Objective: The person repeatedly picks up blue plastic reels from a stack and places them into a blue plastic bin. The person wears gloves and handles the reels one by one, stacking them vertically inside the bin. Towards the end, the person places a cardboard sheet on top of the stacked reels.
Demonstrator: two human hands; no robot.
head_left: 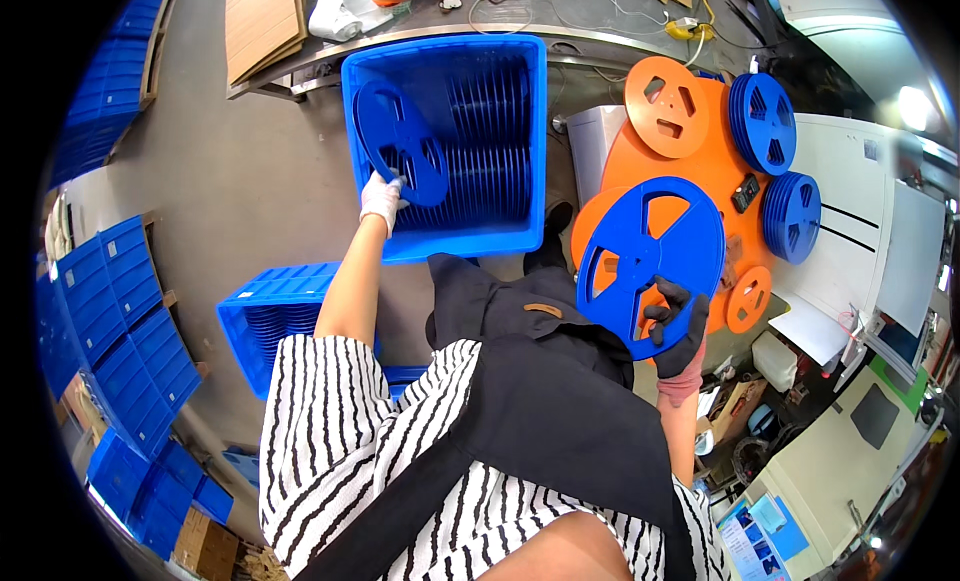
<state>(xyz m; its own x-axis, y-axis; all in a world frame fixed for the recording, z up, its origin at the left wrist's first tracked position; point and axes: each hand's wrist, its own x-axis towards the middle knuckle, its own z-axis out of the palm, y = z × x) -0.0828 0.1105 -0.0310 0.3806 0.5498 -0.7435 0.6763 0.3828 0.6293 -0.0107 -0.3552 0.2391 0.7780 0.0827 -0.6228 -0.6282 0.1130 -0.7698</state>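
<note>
Left hand [383, 199], white-gloved: fingers pinch the rim of the left reel [404, 139], flat blue plastic, tilted inside the bin [460, 245] beside rows of thin discs [490, 186]. Right hand [680, 326], dark-gloved: fingers parted, bent at the lower right rim of the right reel [655, 256], smooth, round, windowed; thumb contact unclear.

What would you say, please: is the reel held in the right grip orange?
No, the reel in the black-gloved right grip is blue.
</note>
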